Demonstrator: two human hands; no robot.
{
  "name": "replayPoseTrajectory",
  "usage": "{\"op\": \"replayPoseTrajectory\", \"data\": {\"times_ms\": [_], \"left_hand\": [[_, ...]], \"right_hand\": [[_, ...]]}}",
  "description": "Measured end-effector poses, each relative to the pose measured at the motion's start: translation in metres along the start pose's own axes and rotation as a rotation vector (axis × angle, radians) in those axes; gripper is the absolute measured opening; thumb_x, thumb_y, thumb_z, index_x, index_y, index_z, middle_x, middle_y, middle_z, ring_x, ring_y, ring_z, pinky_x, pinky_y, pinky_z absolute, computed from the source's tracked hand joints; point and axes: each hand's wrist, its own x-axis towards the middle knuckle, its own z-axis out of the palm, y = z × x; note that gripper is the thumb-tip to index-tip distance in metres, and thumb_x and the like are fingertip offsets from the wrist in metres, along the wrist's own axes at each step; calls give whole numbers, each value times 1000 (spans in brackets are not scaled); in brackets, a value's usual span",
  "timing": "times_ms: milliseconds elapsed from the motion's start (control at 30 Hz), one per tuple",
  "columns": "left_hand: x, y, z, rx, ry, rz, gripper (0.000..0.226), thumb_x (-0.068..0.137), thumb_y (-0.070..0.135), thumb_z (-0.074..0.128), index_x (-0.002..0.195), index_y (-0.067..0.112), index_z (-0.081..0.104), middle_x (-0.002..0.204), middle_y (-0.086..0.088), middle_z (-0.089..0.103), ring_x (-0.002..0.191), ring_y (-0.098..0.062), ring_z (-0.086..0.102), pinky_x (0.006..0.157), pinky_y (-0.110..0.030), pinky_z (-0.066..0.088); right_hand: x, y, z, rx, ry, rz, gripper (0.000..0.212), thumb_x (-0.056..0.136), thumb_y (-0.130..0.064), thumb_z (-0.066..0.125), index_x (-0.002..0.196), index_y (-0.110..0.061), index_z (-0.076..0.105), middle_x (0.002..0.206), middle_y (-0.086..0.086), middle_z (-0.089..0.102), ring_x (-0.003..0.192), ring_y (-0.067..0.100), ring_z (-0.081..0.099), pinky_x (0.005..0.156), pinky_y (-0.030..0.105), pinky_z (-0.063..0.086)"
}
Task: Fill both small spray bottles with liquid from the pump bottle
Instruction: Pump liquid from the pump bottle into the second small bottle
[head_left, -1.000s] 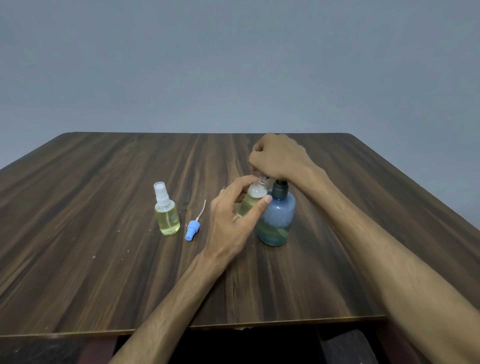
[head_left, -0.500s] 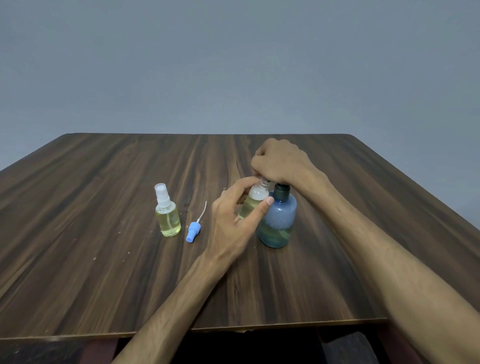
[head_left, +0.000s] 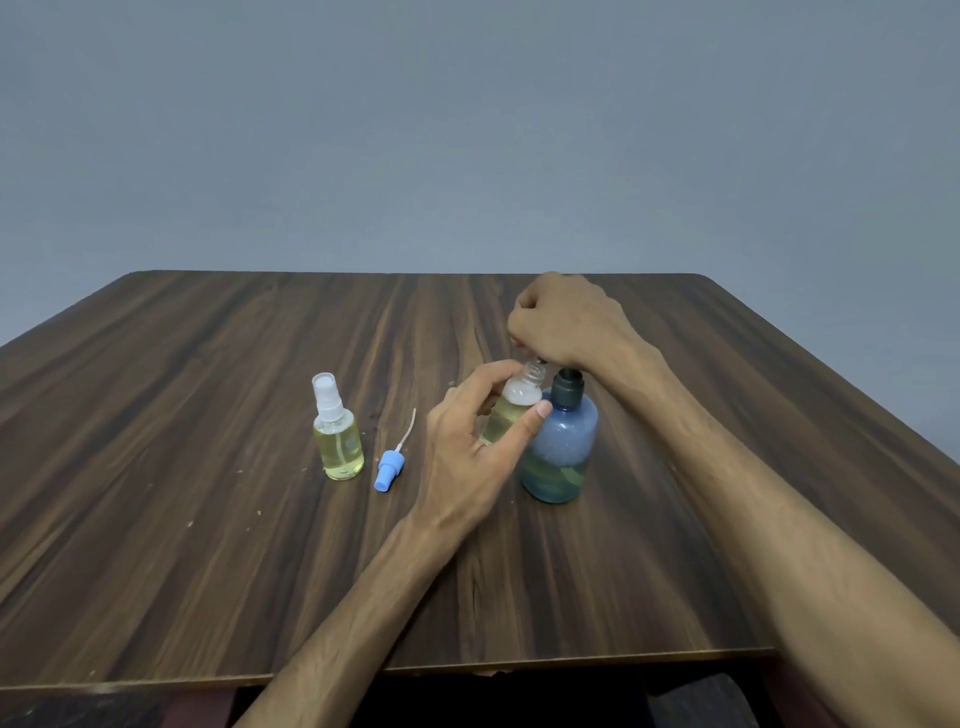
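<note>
Spray bottle 1 (head_left: 337, 441), counter (head_left: 208, 519) left: capped, yellow liquid near shoulder, looks done. Spray bottle 2 (head_left: 511, 410): uncapped, tilted, neck under pump spout, mostly full with foam at top (fill likely near end). Left hand (head_left: 467, 457) grips bottle 2, thumb and fingers curled round its body, beside pump bottle (head_left: 558, 452). Right hand (head_left: 563, 327) curled over pump head; exact hold hidden. Pump bottle low, liquid only at base. Left: top off, refit blue sprayer (head_left: 387, 467) lying between bottles.
</note>
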Motion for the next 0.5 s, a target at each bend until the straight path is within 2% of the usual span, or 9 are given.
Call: {"op": "replayPoseTrajectory", "data": {"times_ms": [100, 267, 400, 500], "left_hand": [[1, -1, 0, -3, 0, -2, 27, 97, 33, 75, 119, 17, 72, 105, 10, 78, 99, -19, 75, 88, -54, 59], [0, -1, 1, 3, 1, 24, 22, 98, 27, 77, 118, 19, 72, 106, 13, 77, 100, -20, 75, 86, -55, 59], [1, -3, 1, -1, 2, -1, 24, 98, 28, 77, 119, 19, 72, 105, 9, 78, 99, -22, 75, 87, -55, 58], [0, -1, 1, -7, -4, 4, 23, 97, 24, 78, 118, 16, 73, 104, 10, 77, 98, -21, 75, 87, -54, 59]], "right_hand": [[-1, 0, 5, -23, -72, 24, 19, 84, -26, 60, 78, -16, 75, 73, -1, 66, 68, 18, 57, 59, 32, 36], [-1, 1, -1, 12, 49, -4, 21, 85, -23, 58, 71, -14, 70, 70, 0, 67, 63, 19, 54, 58, 31, 36], [-2, 0, 6, -27, -46, 19, 23, 86, -26, 59, 80, -13, 78, 70, -1, 64, 67, 19, 56, 58, 32, 35], [-2, -1, 1, -10, 31, -1, 21, 86, -24, 59, 75, -12, 73, 64, -1, 60, 61, 18, 51, 57, 31, 34]]}}
